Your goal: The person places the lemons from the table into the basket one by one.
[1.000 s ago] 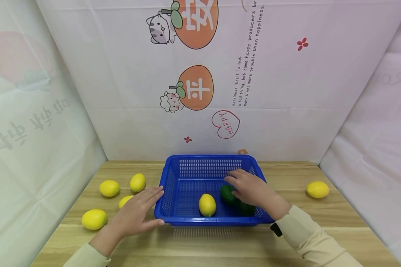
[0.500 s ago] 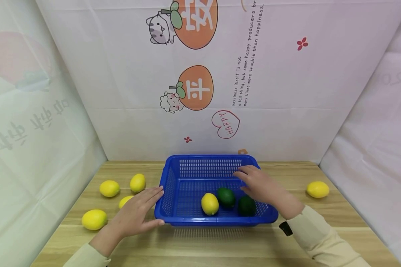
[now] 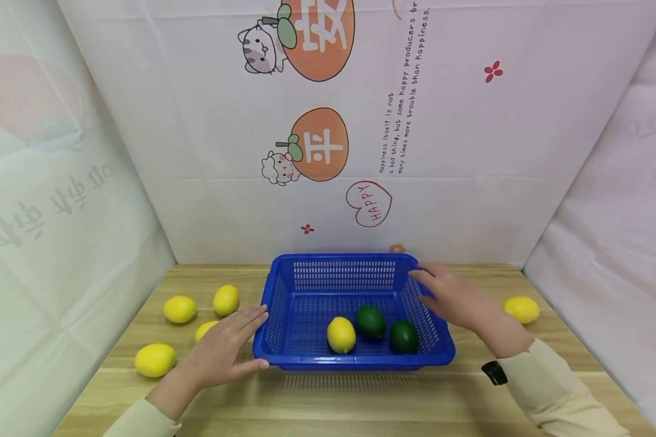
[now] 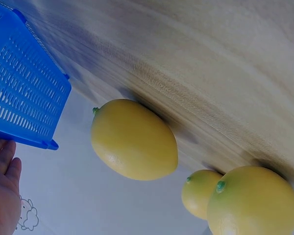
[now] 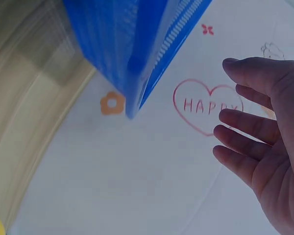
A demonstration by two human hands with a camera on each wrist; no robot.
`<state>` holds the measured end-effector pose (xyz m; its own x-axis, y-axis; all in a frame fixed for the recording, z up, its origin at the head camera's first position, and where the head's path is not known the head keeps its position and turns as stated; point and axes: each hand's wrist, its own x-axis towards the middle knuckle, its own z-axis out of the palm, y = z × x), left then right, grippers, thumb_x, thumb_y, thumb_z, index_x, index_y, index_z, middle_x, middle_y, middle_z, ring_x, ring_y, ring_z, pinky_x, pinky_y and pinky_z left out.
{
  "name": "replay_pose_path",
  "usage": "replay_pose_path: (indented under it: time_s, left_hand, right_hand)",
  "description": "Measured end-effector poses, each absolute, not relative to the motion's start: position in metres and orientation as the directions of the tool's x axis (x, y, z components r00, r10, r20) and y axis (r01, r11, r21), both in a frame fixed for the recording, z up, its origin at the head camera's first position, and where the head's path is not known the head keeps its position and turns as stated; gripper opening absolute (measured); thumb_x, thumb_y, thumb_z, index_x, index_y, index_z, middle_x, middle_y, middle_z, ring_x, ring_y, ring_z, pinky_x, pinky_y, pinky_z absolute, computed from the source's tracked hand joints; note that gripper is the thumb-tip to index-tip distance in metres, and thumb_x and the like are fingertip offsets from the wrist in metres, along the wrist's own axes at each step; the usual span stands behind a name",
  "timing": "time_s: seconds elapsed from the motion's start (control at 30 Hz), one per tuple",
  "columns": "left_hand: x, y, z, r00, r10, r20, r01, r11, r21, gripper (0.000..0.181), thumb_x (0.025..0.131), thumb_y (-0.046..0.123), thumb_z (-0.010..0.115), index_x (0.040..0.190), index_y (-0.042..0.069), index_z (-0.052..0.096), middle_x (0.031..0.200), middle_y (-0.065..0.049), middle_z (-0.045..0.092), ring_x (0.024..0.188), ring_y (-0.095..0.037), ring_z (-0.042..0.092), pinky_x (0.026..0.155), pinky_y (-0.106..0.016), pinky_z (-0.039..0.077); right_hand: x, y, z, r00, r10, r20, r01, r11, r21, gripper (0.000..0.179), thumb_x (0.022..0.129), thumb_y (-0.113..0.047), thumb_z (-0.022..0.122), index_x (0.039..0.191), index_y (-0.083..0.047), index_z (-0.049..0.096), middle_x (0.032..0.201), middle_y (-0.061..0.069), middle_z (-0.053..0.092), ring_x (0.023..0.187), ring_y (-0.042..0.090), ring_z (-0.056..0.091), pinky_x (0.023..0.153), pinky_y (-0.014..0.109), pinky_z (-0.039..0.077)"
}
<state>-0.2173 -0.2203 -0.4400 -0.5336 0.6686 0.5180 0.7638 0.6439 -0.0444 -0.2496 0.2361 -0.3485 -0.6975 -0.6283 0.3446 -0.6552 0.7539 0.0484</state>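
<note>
A blue slotted basket [image 3: 355,360] stands on the wooden table by the back wall. Inside it lie a yellow lemon [image 3: 341,335] and two dark green, lemon-shaped fruits, one at the middle [image 3: 370,321] and one at the front right [image 3: 404,337]. My left hand [image 3: 224,349] rests its straight fingers on the basket's left rim; the left wrist view shows the fingertips at that rim. Over the basket's right edge hovers my right hand [image 3: 454,297], fingers spread and slightly bent, holding nothing. The right wrist view shows that hand [image 5: 269,127] with an empty palm.
Several lemons lie left of the basket, among them a front one [image 3: 155,360], a left one [image 3: 180,309] and a back one [image 3: 226,300]. Another is partly hidden behind my left hand. One more lemon [image 3: 522,309] lies far right, past my right wrist. White printed cloth surrounds the table.
My right hand has moved right and up, away from the green fruits to the basket's right edge. The middle green fruit and the lemon have shifted slightly. My left hand stays put.
</note>
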Motion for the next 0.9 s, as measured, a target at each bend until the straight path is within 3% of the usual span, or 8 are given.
replay_pose_path:
  time_s: [0.3,0.6,0.9]
  left_hand:
    - [-0.218,-0.220,-0.441,-0.532,0.670,0.518,0.765,0.642,-0.046,0.081,0.090,0.064,0.052,0.135,-0.004,0.053,0.142,-0.017,0.049,0.128,-0.033,0.048,0.103,-0.049,0.043]
    - [-0.216,-0.220,-0.441,-0.551,0.665,0.504,0.756,0.654,-0.036,0.081,0.090,0.064,0.054,0.136,-0.003,0.053,0.143,-0.017,0.048,0.129,-0.033,0.047,0.103,-0.049,0.043]
    - [-0.216,-0.220,-0.442,-0.551,0.663,0.507,0.754,0.656,-0.037,0.081,0.089,0.064,0.054,0.136,-0.002,0.052,0.143,-0.016,0.048,0.130,-0.032,0.046,0.103,-0.048,0.043]
  right_hand:
    - [-0.254,0.264,-0.350,-0.593,-0.655,0.468,-0.693,0.711,0.116,0.051,0.071,0.002,0.083,0.117,0.005,0.061,0.109,0.024,0.061,0.099,0.040,0.060,0.080,0.052,0.055]
    - [-0.250,0.290,-0.348,-0.672,-0.598,0.436,-0.624,0.775,0.101,0.050,0.073,0.000,0.081,0.118,0.010,0.060,0.110,0.030,0.059,0.101,0.047,0.059,0.082,0.057,0.052]
    - [-0.255,0.322,-0.355,-0.652,-0.572,0.497,-0.596,0.792,0.130,0.052,0.069,-0.002,0.083,0.116,0.009,0.060,0.106,0.029,0.062,0.096,0.047,0.060,0.079,0.058,0.052]
